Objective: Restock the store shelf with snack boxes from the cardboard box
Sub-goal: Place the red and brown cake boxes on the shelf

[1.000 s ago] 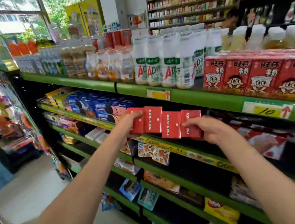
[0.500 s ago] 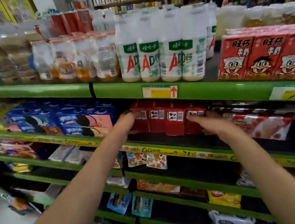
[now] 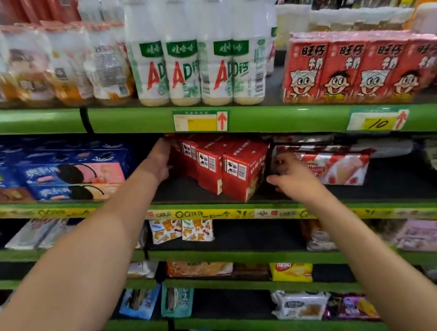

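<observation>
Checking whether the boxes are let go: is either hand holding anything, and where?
Left hand touches the red boxes' left end. Right hand holds nothing.

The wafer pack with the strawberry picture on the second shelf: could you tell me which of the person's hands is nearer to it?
Right. The right hand hovers just in front of the wafer pack's left end; the left hand is beyond the red snack boxes, at their far left.

Both bare forearms reach forward and up from the lower corners, converging toward 12 o'clock. The left hand [image 3: 159, 161] lies at 11 o'clock, palm turned inward, fingers straight and hidden at the tips. The right hand [image 3: 295, 180] sits at 1 o'clock, lower, back up, fingers loosely bent, thumb pointing toward 9 o'clock.
</observation>
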Tool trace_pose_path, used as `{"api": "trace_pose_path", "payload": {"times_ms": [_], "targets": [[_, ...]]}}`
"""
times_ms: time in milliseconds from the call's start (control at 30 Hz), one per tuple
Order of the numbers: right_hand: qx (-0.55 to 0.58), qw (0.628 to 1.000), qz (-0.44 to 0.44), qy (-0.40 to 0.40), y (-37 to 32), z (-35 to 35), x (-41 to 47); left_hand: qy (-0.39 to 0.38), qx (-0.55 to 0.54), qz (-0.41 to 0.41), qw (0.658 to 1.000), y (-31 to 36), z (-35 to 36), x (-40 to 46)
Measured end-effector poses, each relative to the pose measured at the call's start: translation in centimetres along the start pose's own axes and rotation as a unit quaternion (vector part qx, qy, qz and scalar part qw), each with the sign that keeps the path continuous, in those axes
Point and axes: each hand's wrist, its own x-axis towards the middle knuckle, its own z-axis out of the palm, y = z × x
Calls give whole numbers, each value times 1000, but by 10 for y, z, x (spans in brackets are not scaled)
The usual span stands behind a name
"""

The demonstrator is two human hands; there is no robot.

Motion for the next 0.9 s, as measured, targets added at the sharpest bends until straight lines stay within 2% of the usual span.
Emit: {"api": "trace_pose_path", "payload": {"times_ms": [167, 300, 533, 633, 800, 900], "targets": [[-45, 997, -54, -42, 8, 13, 7, -32, -86, 8, 996, 0, 18, 3], [-50, 994, -95, -20, 15, 21, 7, -60, -138, 2, 989, 5, 29, 4], [-62, 989, -131, -8, 22, 21, 5, -92, -54, 15, 994, 7, 50, 6], [-69, 988, -136, -21, 23, 20, 7, -70, -8, 32, 997, 3, 46, 9], [-48, 989, -117, -76, 17, 12, 20, 6, -109, 33, 994, 1, 26, -13], [-8, 989, -81, -120, 14, 10, 31, 23, -74, 25, 997, -22, 24, -36]]}}
